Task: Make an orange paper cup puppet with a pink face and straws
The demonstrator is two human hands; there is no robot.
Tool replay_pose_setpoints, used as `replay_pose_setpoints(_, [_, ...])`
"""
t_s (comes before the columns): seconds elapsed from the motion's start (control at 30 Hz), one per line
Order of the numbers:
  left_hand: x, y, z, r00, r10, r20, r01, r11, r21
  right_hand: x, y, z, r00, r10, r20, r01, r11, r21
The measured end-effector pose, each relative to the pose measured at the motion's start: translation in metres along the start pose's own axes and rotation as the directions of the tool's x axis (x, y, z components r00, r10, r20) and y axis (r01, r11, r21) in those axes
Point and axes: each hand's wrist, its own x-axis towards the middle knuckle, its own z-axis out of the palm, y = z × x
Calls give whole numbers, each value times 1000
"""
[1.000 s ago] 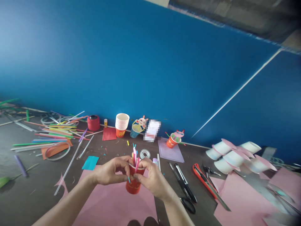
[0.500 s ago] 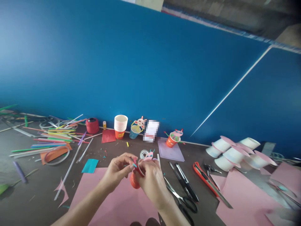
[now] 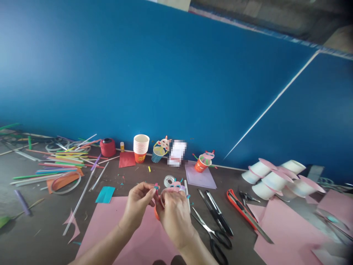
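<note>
My left hand (image 3: 138, 202) pinches a small pink and teal strip (image 3: 156, 187) between thumb and fingertips. My right hand (image 3: 176, 213) is wrapped round an orange-red paper cup (image 3: 157, 214), mostly hidden behind the fingers. Above the right knuckles shows a pink paper face (image 3: 175, 186) with teal bits on top; how it joins the cup is hidden. Both hands are close together over a large pink sheet (image 3: 110, 228). A roll of clear tape (image 3: 168, 181) lies just beyond them.
Scissors (image 3: 211, 232), black pens (image 3: 219, 213) and a red utility knife (image 3: 241, 209) lie at right, before several white cups (image 3: 264, 180). Straws (image 3: 63, 162) spread at left. Stacked cups (image 3: 141, 147) and a finished-looking cup figure (image 3: 202, 163) stand near the blue wall (image 3: 165, 73).
My left fingertips have risen slightly with the small strip. My right hand has turned a little, covering more of the cup, and the pink face has shifted slightly down.
</note>
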Motion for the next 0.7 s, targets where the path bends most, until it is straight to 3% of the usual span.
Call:
replay_pose_setpoints(0.47, [0, -11, -3, 996, 53, -69, -47, 995, 83, -6, -10, 3, 998, -23, 66, 24, 999, -22])
replay_pose_setpoints(0.7, [5, -10, -7, 990, 114, -78, -108, 991, 75, -6, -15, -26, 996, -47, 69, 42, 996, 78])
